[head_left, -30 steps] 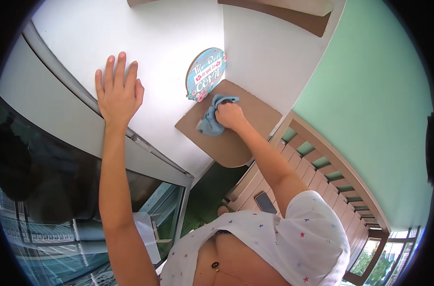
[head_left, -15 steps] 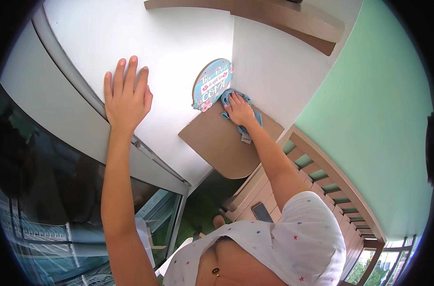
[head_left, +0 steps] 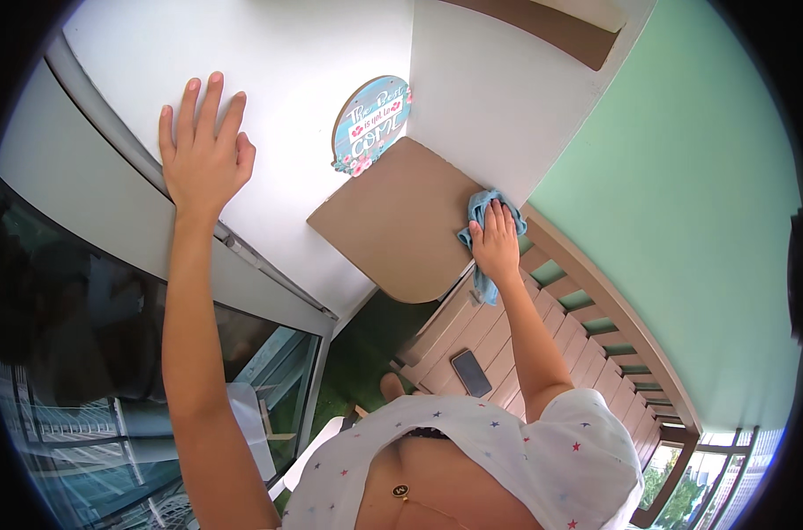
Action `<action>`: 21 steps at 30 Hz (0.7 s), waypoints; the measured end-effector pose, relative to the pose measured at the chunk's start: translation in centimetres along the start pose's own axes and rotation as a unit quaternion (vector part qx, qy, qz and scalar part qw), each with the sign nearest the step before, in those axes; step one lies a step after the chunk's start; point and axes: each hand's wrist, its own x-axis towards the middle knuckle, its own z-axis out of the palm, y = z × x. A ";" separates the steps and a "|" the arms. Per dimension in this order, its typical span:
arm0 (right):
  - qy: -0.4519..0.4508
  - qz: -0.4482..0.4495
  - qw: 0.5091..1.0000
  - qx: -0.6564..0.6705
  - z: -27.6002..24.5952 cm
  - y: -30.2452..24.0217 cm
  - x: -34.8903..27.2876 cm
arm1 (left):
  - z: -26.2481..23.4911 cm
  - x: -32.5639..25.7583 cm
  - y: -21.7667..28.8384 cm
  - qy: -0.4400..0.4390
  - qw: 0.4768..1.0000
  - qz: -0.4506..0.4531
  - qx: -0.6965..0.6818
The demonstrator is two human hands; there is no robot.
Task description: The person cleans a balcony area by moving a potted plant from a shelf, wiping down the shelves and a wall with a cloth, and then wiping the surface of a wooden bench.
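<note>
My right hand (head_left: 497,243) presses a crumpled blue cloth (head_left: 481,210) onto the right edge of a brown corner shelf (head_left: 401,216). Part of the cloth hangs over that edge below the hand, and the palm hides some of it. On the left, my left hand (head_left: 202,163) lies against the white wall (head_left: 286,106) beside a grey frame, its fingers spread and holding nothing. A round blue sign (head_left: 372,124) with lettering and pink flowers leans upright against the wall at the shelf's back left.
A wooden slatted bench (head_left: 542,331) stands below the shelf on the right, with a dark phone (head_left: 471,372) on its seat. Another brown shelf (head_left: 551,31) juts out overhead. A glass door (head_left: 92,353) fills the lower left. Green flooring (head_left: 366,353) shows below.
My right hand has slid the cloth from the shelf's back corner, next to the sign, to its right edge. My left hand stays on the wall. The view has shifted slightly.
</note>
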 end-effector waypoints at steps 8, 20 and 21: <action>-0.096 -0.163 0.982 0.021 5.1 -3.3 8.9 | 0.4 -0.3 0.1 -0.011 1.000 -0.016 -0.015; -0.211 -0.366 0.880 0.218 3.7 -13.8 2.0 | 0.3 -0.9 -0.7 0.009 1.000 -0.013 -0.009; -0.212 -0.369 0.878 0.217 3.7 -13.3 2.7 | 0.3 -1.0 -0.8 0.008 1.000 -0.015 -0.008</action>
